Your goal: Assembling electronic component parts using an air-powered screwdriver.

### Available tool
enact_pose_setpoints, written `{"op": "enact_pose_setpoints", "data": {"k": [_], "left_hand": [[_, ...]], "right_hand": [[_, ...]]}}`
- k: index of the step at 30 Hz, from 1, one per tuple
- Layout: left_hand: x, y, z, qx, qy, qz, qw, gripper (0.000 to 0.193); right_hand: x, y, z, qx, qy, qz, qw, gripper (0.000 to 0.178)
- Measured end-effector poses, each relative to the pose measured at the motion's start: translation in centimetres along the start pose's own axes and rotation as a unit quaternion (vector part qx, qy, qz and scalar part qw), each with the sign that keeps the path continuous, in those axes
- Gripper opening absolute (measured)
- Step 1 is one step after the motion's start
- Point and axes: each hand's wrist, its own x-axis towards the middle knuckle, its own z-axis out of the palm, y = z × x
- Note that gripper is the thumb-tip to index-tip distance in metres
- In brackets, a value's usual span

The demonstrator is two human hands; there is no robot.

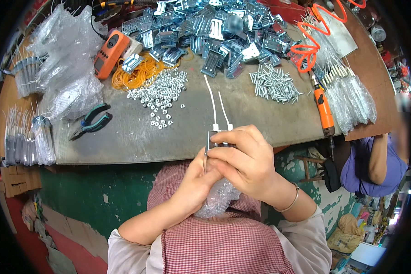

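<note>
Just past the table's near edge, both hands meet at a bubble-wrapped part with two white wire leads pointing away from me. My left hand is closed around its wrapped body. A thin metal bracket stands at the lead end, pinched by the thumb and fingers of my right hand. White collars sit where the leads leave the part. My fingers hide most of the bracket and how it sits against the part. Farther off lies a heap of similar shiny metal brackets.
Metal nuts, orange rubber bands and pliers lie left. Screws and an orange power screwdriver with a coiled hose are right. Wrapped parts line both sides. Another person sits at right.
</note>
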Motion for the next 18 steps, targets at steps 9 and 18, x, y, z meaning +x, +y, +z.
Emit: {"op": "enact_pose_setpoints", "data": {"k": [9, 18], "left_hand": [[3.0, 4.0, -1.3, 0.495, -0.051, 0.135, 0.857, 0.055], [13.9, 8.8, -4.3, 0.732, 0.108, 0.434, 0.514, 0.032]], "right_hand": [[-2.1, 1.7, 1.5, 0.035, -0.034, 0.157, 0.986, 0.086], [-3.4, 3.0, 1.1, 0.182, -0.002, 0.235, 0.955, 0.080]]}}
